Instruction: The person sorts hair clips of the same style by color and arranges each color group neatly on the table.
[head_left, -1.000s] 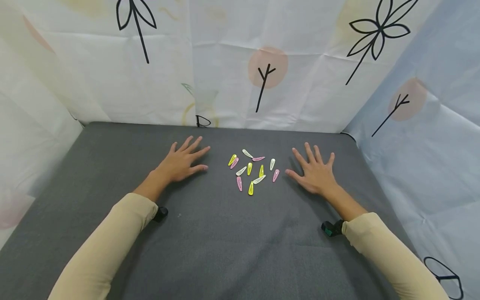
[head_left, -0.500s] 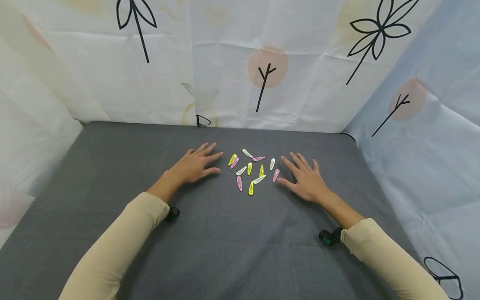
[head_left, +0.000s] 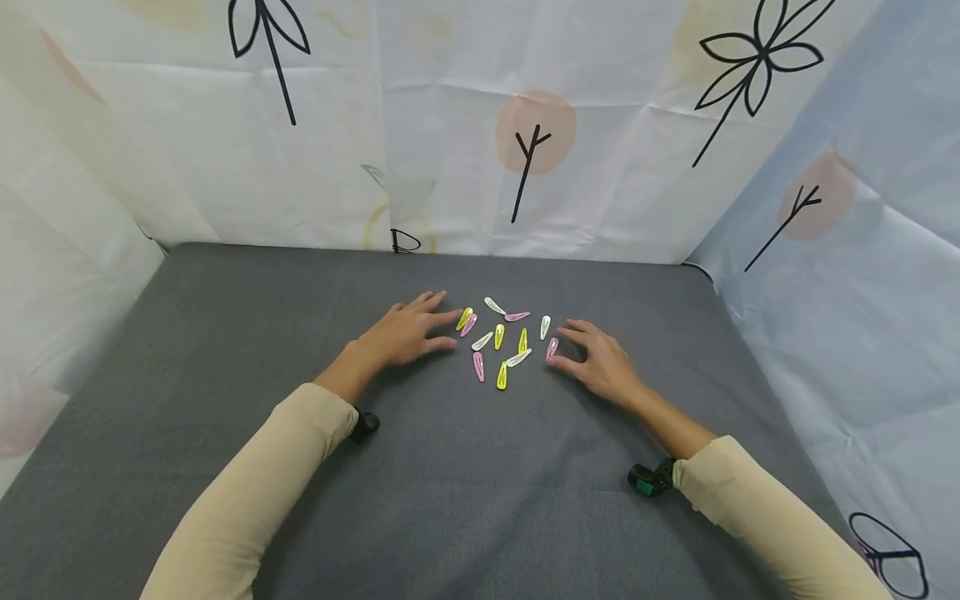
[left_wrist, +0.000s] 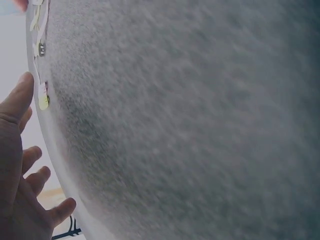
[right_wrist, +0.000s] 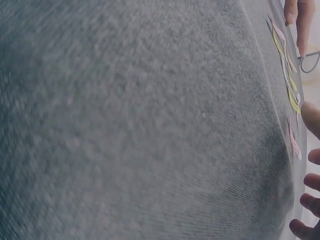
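Several snap hair clips in yellow, pink and white lie scattered in the middle of the grey cloth-covered table. My left hand point(head_left: 408, 332) reaches in from the left, fingers spread. Its index fingertip is right at a yellow hair clip point(head_left: 464, 319), which lies against a pink hair clip point(head_left: 468, 325). From the right comes my right hand point(head_left: 600, 362), thumb and fingers apart around the near-side pink hair clip point(head_left: 552, 348). The thumb tip overlaps that clip's lower end in the head view. A white hair clip point(head_left: 545, 327) lies just beyond. Neither hand grips anything.
The grey table point(head_left: 465, 492) extends toward me and to both sides. A white patterned curtain point(head_left: 450, 125) hangs along the back edge, with more fabric at left and right. A black wrist camera point(head_left: 652, 477) sits under the right cuff.
Both hands have moved inward to the hair clips, the left one rightward and the right one leftward. The right hand's fingers have drawn closer together. The clips have stayed in place.
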